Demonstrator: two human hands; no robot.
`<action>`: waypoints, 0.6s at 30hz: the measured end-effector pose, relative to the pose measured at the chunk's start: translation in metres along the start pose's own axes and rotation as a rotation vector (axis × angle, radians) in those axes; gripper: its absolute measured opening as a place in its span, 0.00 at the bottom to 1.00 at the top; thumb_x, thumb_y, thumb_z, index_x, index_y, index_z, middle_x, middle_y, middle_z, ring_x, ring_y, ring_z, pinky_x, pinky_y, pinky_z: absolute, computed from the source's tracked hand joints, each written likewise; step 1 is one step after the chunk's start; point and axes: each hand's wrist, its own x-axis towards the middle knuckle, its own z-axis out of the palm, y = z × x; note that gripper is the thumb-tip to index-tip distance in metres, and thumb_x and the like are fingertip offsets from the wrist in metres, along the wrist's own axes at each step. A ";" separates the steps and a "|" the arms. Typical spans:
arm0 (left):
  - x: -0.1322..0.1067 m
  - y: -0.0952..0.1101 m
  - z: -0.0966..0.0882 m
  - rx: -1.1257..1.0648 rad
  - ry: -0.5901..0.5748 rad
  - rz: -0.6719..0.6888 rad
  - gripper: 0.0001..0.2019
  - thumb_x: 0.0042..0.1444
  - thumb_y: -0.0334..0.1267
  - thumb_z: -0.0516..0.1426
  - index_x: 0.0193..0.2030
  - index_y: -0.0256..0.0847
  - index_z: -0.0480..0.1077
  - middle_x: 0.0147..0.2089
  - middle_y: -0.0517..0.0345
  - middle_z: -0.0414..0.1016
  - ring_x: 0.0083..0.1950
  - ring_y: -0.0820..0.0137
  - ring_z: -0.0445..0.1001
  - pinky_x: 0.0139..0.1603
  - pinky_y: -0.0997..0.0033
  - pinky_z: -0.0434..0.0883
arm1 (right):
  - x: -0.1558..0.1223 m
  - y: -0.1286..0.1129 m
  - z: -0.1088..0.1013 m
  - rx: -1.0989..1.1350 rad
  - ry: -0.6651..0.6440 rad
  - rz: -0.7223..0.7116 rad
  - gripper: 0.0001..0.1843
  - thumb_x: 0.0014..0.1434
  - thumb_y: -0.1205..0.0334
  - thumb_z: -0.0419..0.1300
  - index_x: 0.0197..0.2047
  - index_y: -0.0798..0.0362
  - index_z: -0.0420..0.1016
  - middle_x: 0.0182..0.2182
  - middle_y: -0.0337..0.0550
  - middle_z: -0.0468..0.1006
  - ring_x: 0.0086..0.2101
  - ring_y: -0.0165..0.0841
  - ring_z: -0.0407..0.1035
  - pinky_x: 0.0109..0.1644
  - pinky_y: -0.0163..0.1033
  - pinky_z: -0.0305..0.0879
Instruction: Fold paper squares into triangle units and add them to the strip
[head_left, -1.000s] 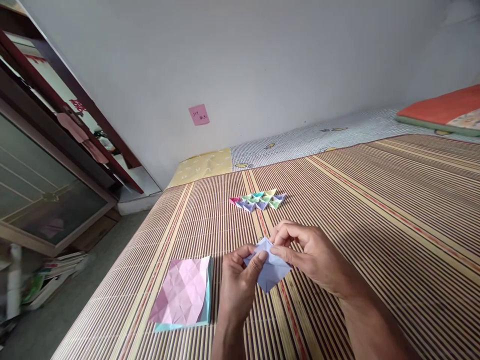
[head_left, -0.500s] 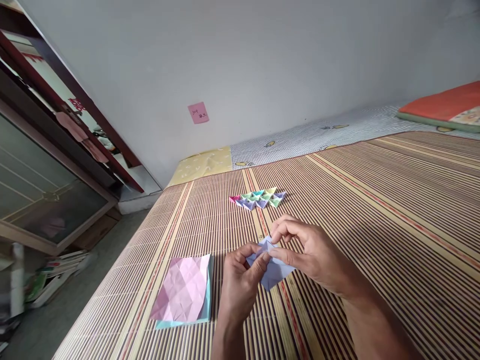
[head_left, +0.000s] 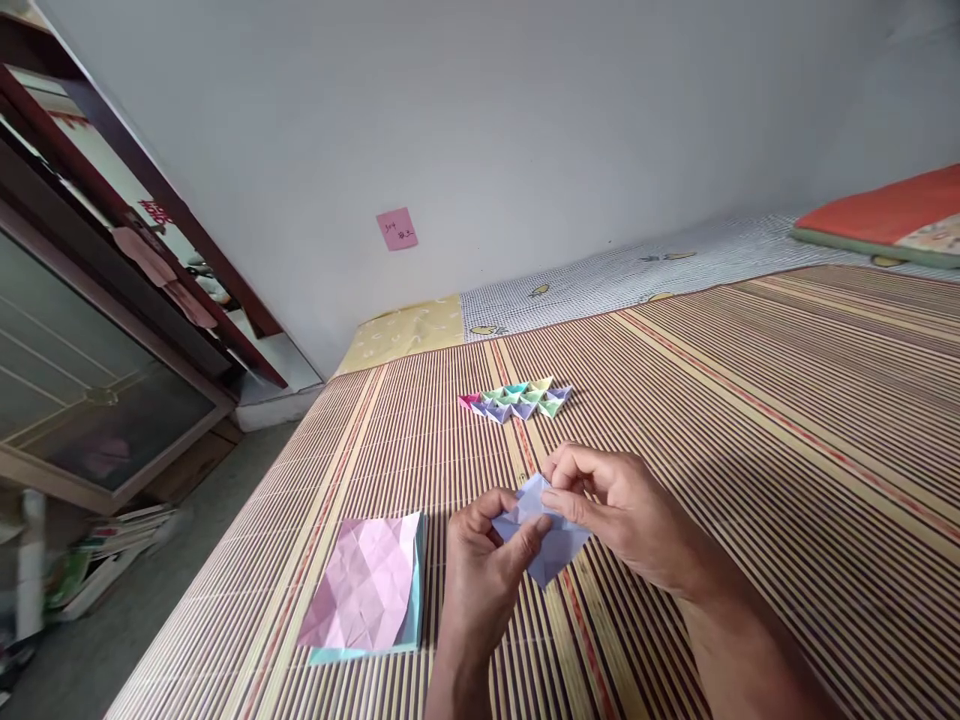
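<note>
A partly folded sheet of lavender origami paper [head_left: 555, 552] is held just above the striped mat, one corner pointing down toward me. My left hand [head_left: 487, 560] grips its left side, thumb laid across the front and fingers behind. On the upper right edge, my right hand [head_left: 619, 505] pinches the paper between thumb and forefinger. Some fingertips are hidden behind the sheet. Beyond the hands lie several small folded paper boats [head_left: 514, 400] in pink, green, teal, yellow and lavender, set close together in rows. To the left rests a creased pink sheet [head_left: 364, 580] on top of teal paper [head_left: 409, 635].
The striped bamboo mat [head_left: 675, 400] covers the bed up to a patterned cloth [head_left: 577, 285] along the wall. A pink note [head_left: 397, 229] is stuck on the wall. Red folded bedding [head_left: 877, 215] lies far right. Books [head_left: 112, 550] sit on the floor, left.
My right hand has drawn slightly down along the paper's upper edge. My left thumb has shifted a little right, and the paper's top flap now looks flatter.
</note>
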 end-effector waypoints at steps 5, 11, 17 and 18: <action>0.000 -0.006 -0.001 0.035 0.037 0.069 0.18 0.55 0.44 0.69 0.28 0.39 0.66 0.22 0.66 0.65 0.23 0.79 0.59 0.23 0.80 0.60 | 0.000 -0.002 0.002 0.037 0.011 -0.029 0.11 0.64 0.63 0.62 0.29 0.52 0.70 0.29 0.37 0.72 0.30 0.30 0.66 0.34 0.37 0.62; 0.000 -0.003 0.003 -0.037 0.047 0.110 0.16 0.55 0.41 0.69 0.33 0.40 0.65 0.24 0.68 0.68 0.23 0.79 0.62 0.24 0.81 0.62 | 0.000 -0.001 0.004 0.045 0.031 -0.029 0.12 0.64 0.63 0.63 0.28 0.52 0.69 0.29 0.38 0.73 0.31 0.31 0.68 0.34 0.37 0.63; 0.000 -0.003 0.003 -0.038 0.048 0.094 0.21 0.55 0.41 0.70 0.49 0.42 0.65 0.27 0.65 0.74 0.25 0.76 0.67 0.27 0.78 0.66 | -0.001 0.001 0.004 0.038 0.057 -0.042 0.11 0.62 0.65 0.63 0.28 0.52 0.68 0.29 0.37 0.73 0.31 0.31 0.68 0.35 0.37 0.62; 0.000 -0.003 0.003 -0.034 0.046 0.092 0.22 0.55 0.41 0.70 0.50 0.41 0.66 0.26 0.65 0.74 0.25 0.76 0.67 0.27 0.78 0.66 | -0.001 0.002 0.004 0.035 0.059 -0.043 0.11 0.62 0.66 0.63 0.28 0.52 0.69 0.30 0.37 0.74 0.32 0.31 0.69 0.36 0.37 0.63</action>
